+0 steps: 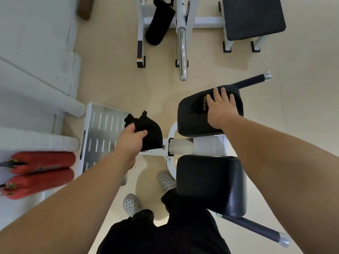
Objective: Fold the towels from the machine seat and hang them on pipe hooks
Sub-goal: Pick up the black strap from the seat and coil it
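I take the far seat pad (189, 121) of the machine as my mark; everything below is placed from it. The near seat pad (211, 184) sits just toward me from it, with the white frame tube between the two. Left of it lies the slotted metal footplate (102, 129), and farther left two white-wrapped pipes (36, 142) and two red extinguishers (42, 162) on the floor. I cannot make out any hooks on those pipes.

One towel is on the far seat pad itself: the lettered towel (199, 107), black on black, so its outline is hard to trace. Its line of yellow lettering runs away from me, which I judge to be its long axis. The right hand (219, 109) lies flat on it, fingers (224, 93) straight and spread, pressing and not gripping.

The other towel hangs in the air just left of the pad, above the footplate's edge: the bunched towel (150, 132), held in the left hand (130, 138) with thumb and fingers curled round it.

By my reading, the right hand is plainly nearer to the lettered towel and should gather it; the pipes lie on the left hand's side.
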{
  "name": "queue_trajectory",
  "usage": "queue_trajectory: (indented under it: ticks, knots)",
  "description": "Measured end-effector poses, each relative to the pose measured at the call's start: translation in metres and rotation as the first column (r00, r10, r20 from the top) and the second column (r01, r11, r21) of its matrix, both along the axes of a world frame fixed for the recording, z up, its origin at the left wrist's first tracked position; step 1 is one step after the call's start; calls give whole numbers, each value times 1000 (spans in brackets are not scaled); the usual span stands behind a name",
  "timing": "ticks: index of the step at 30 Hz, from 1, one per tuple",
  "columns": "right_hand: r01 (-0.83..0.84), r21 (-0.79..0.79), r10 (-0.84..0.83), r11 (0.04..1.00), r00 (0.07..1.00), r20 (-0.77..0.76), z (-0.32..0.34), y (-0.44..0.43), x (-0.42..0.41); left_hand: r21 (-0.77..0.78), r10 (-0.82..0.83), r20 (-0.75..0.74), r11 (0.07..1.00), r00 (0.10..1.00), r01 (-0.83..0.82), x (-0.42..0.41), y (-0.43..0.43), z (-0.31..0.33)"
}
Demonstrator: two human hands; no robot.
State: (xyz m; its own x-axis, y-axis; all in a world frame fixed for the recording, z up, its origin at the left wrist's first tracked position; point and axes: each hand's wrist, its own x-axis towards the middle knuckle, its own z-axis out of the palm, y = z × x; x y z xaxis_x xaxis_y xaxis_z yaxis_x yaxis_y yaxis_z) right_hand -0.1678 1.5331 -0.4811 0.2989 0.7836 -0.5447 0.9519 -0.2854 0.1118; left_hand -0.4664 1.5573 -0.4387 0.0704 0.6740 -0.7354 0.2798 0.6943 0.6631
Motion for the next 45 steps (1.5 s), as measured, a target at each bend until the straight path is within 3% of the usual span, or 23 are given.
queue_trajectory:
  ticks: [5, 9, 14, 17, 21, 23, 26, 29, 33, 38, 41, 43, 45]
  knots:
    - [-1, 82, -6, 997, 997, 81, -10, 11, 6, -19, 22, -13, 1000, 1000, -22, -3, 5, -5]
    - [-41, 63, 30, 997, 985, 168, 1, 14, -8, -33, 2, 14, 999, 1000, -2, -3, 0, 0]
    - [-156, 198, 164, 968, 986, -26, 21, -9, -35, -36, -48, 47, 998, 998, 49, -11, -15, 17]
    - [-234, 400, 299, 886, 948, -108, 47, -17, -74, -32, -7, 40, 999, 999, 9, -23, -21, 30]
    - [-328, 657, 517, 679, 849, -111, 81, -28, -129, -70, 192, 137, 981, 972, -183, -33, -21, 55]
    - [-381, 711, 596, 592, 800, -68, 97, -31, -152, -130, 238, 230, 968, 944, -213, -35, -20, 73]
    - [-391, 741, 642, 546, 763, -70, 117, -34, -177, -140, 187, 319, 979, 929, -149, -41, -19, 96]
    - [-388, 740, 653, 550, 752, -91, 127, -32, -193, 12, 121, 158, 992, 980, -124, -48, -16, 108]
    - [-280, 731, 596, 622, 775, -210, 128, -22, -203, 186, 145, -29, 973, 989, -138, -60, -6, 118]
    - [-206, 461, 435, 863, 768, -471, 110, -14, -205, 429, 171, -122, 897, 978, -103, -78, 7, 134]
    - [-315, 256, 397, 914, 822, -407, 95, -14, -197, 501, 204, -162, 860, 966, -97, -102, 15, 142]
    - [-354, 111, 371, 929, 888, -272, 88, -16, -189, 556, 255, -183, 823, 950, -114, -121, 19, 146]
    - [-332, 75, 339, 940, 934, -113, 83, -19, -180, 596, 313, -209, 792, 926, -133, -139, 22, 148]
